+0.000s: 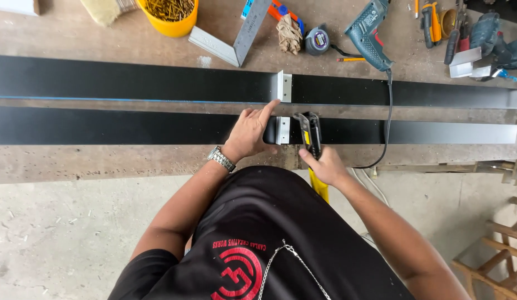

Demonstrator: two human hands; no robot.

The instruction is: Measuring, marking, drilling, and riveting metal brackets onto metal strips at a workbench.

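Two long black strips lie side by side along the workbench, the near strip (130,126) and the far strip (130,80). Each carries a small silver angle bracket: one (282,130) on the near strip, another (284,86) on the far strip. My left hand (250,132) presses flat on the near strip beside its bracket, index finger stretched toward the far strip. My right hand (325,165) grips a black and yellow hand riveter (311,133) whose head rests on the near strip just right of the bracket.
Behind the strips lie a steel square (236,34), a yellow tub of screws (170,14), a tape measure (317,40), a teal electric drill (371,30) with its cord (388,122) crossing both strips, and other tools (464,33). Wooden frames (492,250) stand at lower right.
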